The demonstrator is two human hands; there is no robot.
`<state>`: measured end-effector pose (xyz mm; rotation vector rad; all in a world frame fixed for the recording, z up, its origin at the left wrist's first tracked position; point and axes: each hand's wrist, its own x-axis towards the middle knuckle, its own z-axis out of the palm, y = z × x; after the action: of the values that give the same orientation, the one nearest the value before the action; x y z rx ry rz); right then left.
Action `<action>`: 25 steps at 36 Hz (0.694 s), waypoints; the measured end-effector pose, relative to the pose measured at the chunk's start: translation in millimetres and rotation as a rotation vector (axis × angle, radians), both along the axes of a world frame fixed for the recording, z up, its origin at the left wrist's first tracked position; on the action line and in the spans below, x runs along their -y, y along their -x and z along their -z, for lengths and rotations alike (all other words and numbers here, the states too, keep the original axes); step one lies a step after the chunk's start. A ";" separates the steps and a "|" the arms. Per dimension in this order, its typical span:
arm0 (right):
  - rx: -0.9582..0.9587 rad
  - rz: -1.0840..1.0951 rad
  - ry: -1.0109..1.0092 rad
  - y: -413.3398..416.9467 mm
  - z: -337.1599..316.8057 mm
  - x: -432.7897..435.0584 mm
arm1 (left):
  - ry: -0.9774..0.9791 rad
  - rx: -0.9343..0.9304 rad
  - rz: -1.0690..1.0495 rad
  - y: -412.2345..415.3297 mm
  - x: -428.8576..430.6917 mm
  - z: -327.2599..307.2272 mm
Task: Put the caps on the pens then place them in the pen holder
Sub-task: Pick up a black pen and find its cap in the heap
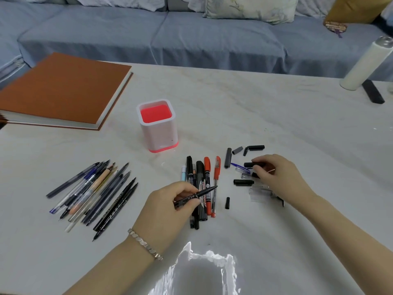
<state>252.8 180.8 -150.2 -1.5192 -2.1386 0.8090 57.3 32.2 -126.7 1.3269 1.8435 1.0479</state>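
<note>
A black pen (197,194) with its tip bare is gripped in the curled fingers of the left hand (168,207), above a heap of seemingly capped pens (207,184) lying toward the near edge of the table (276,116), just in front of the pen holder (158,133), which stands empty near the table's middle. A black cap (248,165) is pinched by the fingertips of the right hand (276,175) among the loose caps (243,182) scattered to the right of that heap. More uncapped pens (93,192) are fanned out toward the table's left edge. Capping is judged to be in hand, with nothing yet placed in the holder. A wrong cap could be picked, since several black ones look alike, and a poor fit would be left loose. The exposed tip could be dragged over the pale table or the other pens, and ink left there. Neighbouring caps could be knocked aside as the chosen one is lifted.
</note>
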 end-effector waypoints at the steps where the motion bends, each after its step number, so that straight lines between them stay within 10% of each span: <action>1: -0.098 0.019 0.040 2.4 -4.4 5.4 | 0.002 -0.002 0.000 0.6 0.0 0.3; 8: -0.731 0.078 0.439 14.8 -23.8 51.0 | 0.004 0.055 -0.017 -2.4 2.2 -2.5; 25: -0.911 0.116 0.562 21.8 -27.3 84.1 | -0.006 0.034 0.037 -8.6 5.3 -5.8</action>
<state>231.0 96.7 -123.0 -1.1165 -1.1873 1.7362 66.0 26.9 -120.9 1.3336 1.7854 1.0517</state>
